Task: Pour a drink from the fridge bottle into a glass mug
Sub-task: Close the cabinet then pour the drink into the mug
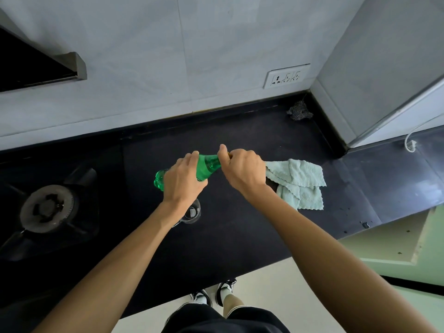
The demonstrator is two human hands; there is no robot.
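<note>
We've got the bottle (208,165) held tilted above the counter (240,236), with its neck to the right and its base to the left. The left hand (183,181) wraps the body, fingers curled round it. The right hand (241,173) is closed over the neck end, fingers and thumb curled round the cap (228,154). Only a sliver of yellow shows there, so we can't tell if the cap is tight or already loose. The mug (192,212) stands on the counter right under the left wrist, partly hidden, and looks empty.

We read the step as uncapping. To do it well:
- We'd hold the body firm but not squeeze. It looks like soft plastic, and a squeeze could push drink out once the seal goes.
- We'd bring the neck more upright before the cap comes free, because at this tilt liquid could run out. We can't read the fill level through the green.
- We'd twist with the right hand while the left resists the turn, and go slowly in case the drink is fizzy.

The cloth (300,181) lies just right of the right hand, handy for drips. The burner (48,207) is well apart on the left.
</note>
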